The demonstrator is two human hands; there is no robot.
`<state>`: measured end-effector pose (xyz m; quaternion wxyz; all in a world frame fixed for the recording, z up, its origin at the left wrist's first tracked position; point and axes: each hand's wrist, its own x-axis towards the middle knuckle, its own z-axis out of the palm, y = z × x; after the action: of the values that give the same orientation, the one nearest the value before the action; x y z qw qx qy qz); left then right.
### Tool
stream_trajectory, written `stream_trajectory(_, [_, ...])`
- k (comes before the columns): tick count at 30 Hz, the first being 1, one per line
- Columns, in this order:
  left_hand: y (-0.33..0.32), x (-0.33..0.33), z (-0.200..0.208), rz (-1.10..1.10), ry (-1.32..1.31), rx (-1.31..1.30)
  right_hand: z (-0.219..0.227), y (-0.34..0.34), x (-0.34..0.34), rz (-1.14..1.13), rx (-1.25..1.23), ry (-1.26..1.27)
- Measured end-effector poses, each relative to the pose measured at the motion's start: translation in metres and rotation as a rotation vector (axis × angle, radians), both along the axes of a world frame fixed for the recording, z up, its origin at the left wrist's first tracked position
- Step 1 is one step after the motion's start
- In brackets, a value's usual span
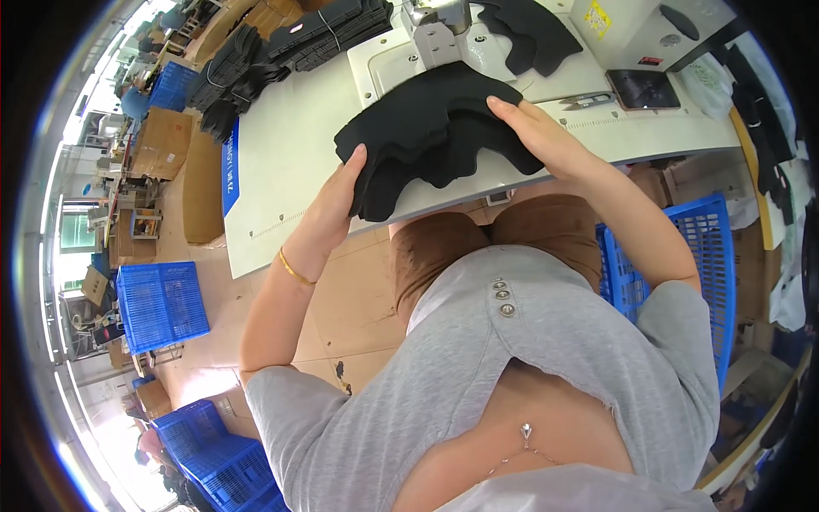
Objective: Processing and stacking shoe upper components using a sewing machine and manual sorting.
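Note:
Both my hands grip a stack of black cut fabric pieces (426,128) with wavy edges, held over the front of the white sewing table (281,162). My left hand (337,198) closes on the left end, thumb on top. At the right end my right hand (542,135) holds it, thumb on top and the other fingers mostly hidden underneath. Just behind the pieces stands the head of a sewing machine (439,30), partly covered by them. More black cut pieces (533,38) lie to the right of the machine.
Bundled black pieces (328,34) are piled at the table's back left. Thread snips (589,101) and a dark phone-like device (644,90) lie at the right. Blue crates (162,305) stand on the floor at left, and another blue crate (704,247) is by my right arm.

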<state>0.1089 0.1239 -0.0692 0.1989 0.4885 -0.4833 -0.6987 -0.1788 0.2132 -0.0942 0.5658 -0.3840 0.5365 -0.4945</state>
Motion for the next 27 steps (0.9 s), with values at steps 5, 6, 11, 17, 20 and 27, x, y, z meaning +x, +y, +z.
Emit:
stream_trajectory(5, [-0.034,0.024,-0.008,-0.092,0.020,0.185,0.002,-0.003,-0.002,-0.022,-0.034,-0.042])
stream_trajectory(6, [-0.034,0.023,-0.012,-0.102,0.025,0.186,0.003,-0.006,0.000,-0.027,0.010,-0.156])
stream_trajectory(11, [-0.007,0.010,0.004,-0.070,-0.011,-0.044,-0.015,-0.015,0.011,-0.109,-0.006,-0.190])
stream_trajectory(17, [0.000,0.021,-0.003,0.048,0.079,-0.546,-0.016,-0.014,0.021,0.040,-0.127,0.026])
stream_trajectory(20, [-0.003,0.025,-0.001,-0.041,0.028,-0.989,-0.019,-0.021,0.025,-0.013,-0.352,0.220])
stream_trajectory(27, [-0.028,0.041,-0.054,-0.122,0.022,-0.699,-0.039,-0.026,0.018,0.092,-0.599,0.415])
